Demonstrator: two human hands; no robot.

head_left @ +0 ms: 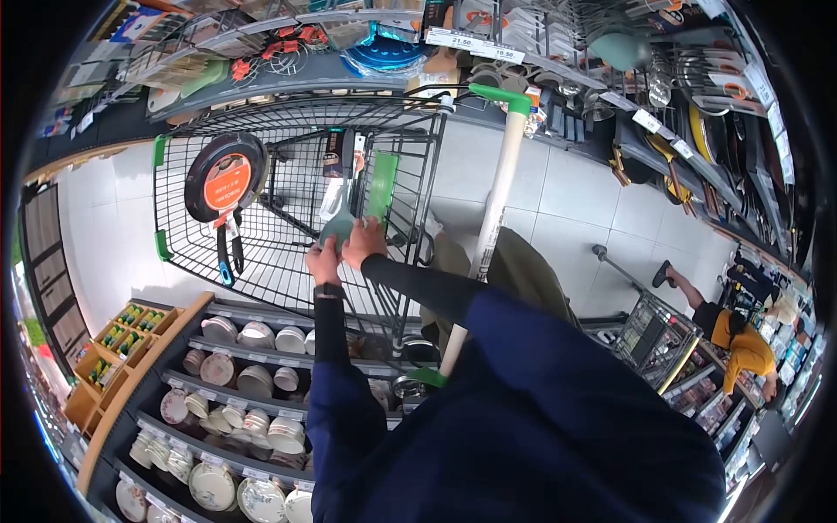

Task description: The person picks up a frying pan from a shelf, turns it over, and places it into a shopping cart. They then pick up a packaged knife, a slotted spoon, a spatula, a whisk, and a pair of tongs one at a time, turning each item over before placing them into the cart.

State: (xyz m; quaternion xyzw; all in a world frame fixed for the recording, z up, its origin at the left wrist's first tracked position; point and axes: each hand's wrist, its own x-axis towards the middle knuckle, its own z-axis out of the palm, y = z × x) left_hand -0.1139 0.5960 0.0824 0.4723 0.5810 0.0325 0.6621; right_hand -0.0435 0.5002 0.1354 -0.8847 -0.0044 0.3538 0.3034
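Observation:
Both hands are over the shopping cart, at the broad end of a grey-green cooking utensil (338, 226) with a long handle. My left hand (323, 261), with a dark band at its wrist, is closed with fingertips on the lower edge of the broad end. Against its right side, my right hand (364, 244) has its fingers closed too. The handle points away from me, beside a packaging card (332, 166). Farther left in the wire cart (288, 253) lies a black frying pan (202, 193) with an orange label.
The cart's pale push bar (491, 200) crosses in front of me. Shelves of bowls and plates (212, 485) stand at lower left, and kitchen tools hang along a shelf (305, 74) ahead. A person in a yellow top (741, 344) is at right, near another cart (656, 329).

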